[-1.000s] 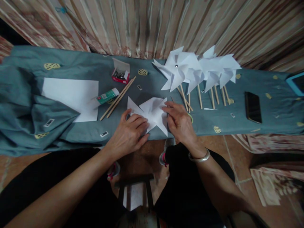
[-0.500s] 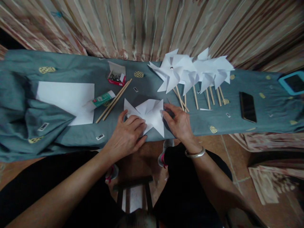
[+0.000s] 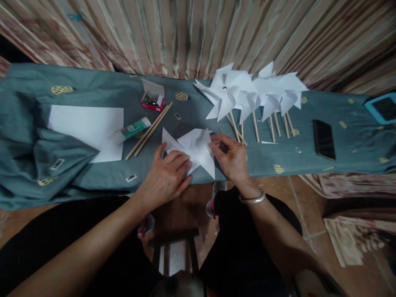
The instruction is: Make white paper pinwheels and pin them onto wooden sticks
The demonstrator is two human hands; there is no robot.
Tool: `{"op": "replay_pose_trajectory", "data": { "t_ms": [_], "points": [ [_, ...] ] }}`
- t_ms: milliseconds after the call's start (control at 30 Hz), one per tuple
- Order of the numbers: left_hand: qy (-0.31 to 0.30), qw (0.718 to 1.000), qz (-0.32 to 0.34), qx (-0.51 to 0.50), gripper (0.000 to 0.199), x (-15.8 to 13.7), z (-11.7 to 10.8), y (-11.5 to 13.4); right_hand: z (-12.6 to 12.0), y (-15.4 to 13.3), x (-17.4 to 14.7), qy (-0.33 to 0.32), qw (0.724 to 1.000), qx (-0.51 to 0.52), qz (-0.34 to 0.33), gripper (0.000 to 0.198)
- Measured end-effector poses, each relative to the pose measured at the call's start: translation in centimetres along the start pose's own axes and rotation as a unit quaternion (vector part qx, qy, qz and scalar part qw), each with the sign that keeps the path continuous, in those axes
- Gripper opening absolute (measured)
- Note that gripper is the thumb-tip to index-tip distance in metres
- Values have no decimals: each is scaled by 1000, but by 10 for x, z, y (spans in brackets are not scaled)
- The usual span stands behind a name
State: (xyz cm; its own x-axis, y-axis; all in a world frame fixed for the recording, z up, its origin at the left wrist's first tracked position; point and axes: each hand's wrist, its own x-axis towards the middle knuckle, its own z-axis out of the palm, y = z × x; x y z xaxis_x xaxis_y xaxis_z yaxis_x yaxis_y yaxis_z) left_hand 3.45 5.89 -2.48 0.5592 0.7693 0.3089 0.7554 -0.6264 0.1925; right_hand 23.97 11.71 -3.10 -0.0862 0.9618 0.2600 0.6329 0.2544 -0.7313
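Observation:
A white paper pinwheel (image 3: 198, 150) without a stick lies at the front edge of the cloth-covered table, its points folded inward. My left hand (image 3: 168, 169) rests over its left side, fingers spread and pressing the paper flat. At its right edge, my right hand (image 3: 230, 154) pinches a corner of the paper between thumb and forefinger. Two wooden sticks (image 3: 151, 128) lie just behind my left hand. Beside them is a green and white glue stick (image 3: 136, 128). Several finished pinwheels (image 3: 229, 95) on wooden sticks lie overlapping behind my right hand.
A small open red and white box (image 3: 152, 101) holds shiny metal pieces. White paper sheets (image 3: 102, 123) lie at left, partly under bunched cloth (image 3: 62, 148). A dark phone (image 3: 324, 139) and a blue-framed device (image 3: 383, 108) lie at right. Curtains (image 3: 185, 37) hang behind the table.
My right thumb and fingers have moved slightly left onto the pinwheel's right corner and closed on it. My left hand stays in place on the paper.

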Motion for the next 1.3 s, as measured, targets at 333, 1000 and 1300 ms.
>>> {"op": "replay_pose_trajectory", "data": {
  "t_ms": [333,1000,1300],
  "points": [
    [3,1000,1,2,23,-3,1,0,-1,-9,-6,-20,988,-92,-120,14],
    [17,1000,-10,20,23,-5,4,3,3,-12,-16,-66,963,-144,-218,20],
    [35,999,-1,26,25,-6,6,2,1,-13,-17,-75,968,-132,-199,21]
  ]
}}
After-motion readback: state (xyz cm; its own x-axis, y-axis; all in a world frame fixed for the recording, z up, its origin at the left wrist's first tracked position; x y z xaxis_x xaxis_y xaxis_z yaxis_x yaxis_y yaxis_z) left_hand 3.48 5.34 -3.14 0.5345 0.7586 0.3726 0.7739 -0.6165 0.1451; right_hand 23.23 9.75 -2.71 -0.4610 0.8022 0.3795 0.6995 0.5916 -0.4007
